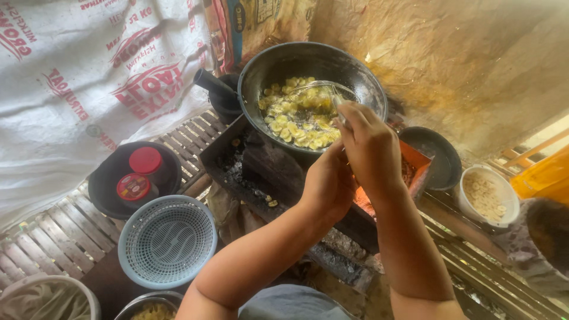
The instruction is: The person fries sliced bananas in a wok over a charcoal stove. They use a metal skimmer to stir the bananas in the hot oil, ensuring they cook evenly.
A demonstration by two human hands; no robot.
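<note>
Both my hands meet over the round black wok (367, 83). My right hand (370, 148) fingers pinch the thin wire skimmer (323, 89) above glossy yellow slices (296, 118). My left hand (329, 184) curls beneath, fingers hidden; I cannot tell their state.

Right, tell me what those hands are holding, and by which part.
Both the right hand and left hand grip the near handle end of a wire skimmer, its basket in the wok of frying slices.

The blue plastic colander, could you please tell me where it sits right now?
In the head view the blue plastic colander sits lower left on the slatted bench, just below the black basin holding red-lidded jars, left of the person's left forearm.
</note>
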